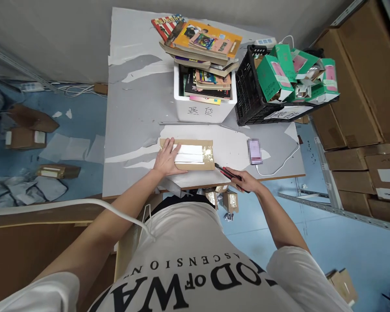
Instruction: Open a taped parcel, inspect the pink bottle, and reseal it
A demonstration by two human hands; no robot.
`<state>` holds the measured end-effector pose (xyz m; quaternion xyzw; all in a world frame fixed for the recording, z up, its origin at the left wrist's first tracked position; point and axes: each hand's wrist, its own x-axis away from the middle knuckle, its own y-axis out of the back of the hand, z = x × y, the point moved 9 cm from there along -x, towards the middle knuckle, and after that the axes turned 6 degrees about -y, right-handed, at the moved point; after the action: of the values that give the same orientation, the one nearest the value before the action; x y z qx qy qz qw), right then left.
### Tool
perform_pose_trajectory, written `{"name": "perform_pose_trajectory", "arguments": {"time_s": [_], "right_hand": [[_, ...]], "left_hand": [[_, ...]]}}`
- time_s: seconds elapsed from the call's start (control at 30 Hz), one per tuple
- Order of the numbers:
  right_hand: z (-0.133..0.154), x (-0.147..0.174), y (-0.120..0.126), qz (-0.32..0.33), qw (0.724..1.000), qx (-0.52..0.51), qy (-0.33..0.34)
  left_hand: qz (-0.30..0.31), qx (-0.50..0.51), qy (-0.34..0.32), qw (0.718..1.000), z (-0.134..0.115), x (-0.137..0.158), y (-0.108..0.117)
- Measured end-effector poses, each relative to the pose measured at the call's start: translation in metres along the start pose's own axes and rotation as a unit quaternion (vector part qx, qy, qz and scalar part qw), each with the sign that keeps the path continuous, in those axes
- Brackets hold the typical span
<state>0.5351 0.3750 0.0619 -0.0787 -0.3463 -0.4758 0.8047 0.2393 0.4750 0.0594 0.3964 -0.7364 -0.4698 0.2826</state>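
Note:
A flat brown cardboard box [209, 167] with a white label and shiny tape at its right end lies near the table's front edge. My left hand [167, 160] presses on its left end, fingers spread. In my right hand [245, 181] is a red and black utility knife [225, 172], its tip close to the box's lower right corner. Whether the tip touches the cardboard I cannot tell. To the right of the box lies a phone [255, 151] with a blurred screen and a white cable [281, 168].
A white bin [198, 111] heaped with books [211, 41] stands behind the box. Beside it, a black crate [247, 99] holds several green boxes [273, 80]. Large cartons [351, 78] line the right side. Packaging scraps litter the floor at left. A white hose [110, 209] crosses my left arm.

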Motion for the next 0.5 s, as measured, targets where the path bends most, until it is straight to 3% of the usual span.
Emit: {"name": "perform_pose_trajectory", "arguments": {"time_s": [0.13,0.27,0.33,0.5], "right_hand": [[-0.029,0.015,0.017,-0.086,0.996,0.01,-0.006],[-0.07,0.012,0.042,-0.287,0.95,0.096,-0.071],[-0.084,-0.005,0.038,-0.343,0.919,0.159,-0.113],[-0.105,-0.057,0.007,-0.377,0.878,0.245,-0.164]], "left_hand": [[0.015,-0.008,-0.003,1.0,-0.001,0.001,-0.001],[0.033,-0.034,0.011,0.999,0.0,0.002,-0.001],[0.02,-0.045,0.013,0.999,-0.001,0.002,0.002],[-0.048,-0.05,-0.04,0.997,-0.022,0.013,0.008]]}}
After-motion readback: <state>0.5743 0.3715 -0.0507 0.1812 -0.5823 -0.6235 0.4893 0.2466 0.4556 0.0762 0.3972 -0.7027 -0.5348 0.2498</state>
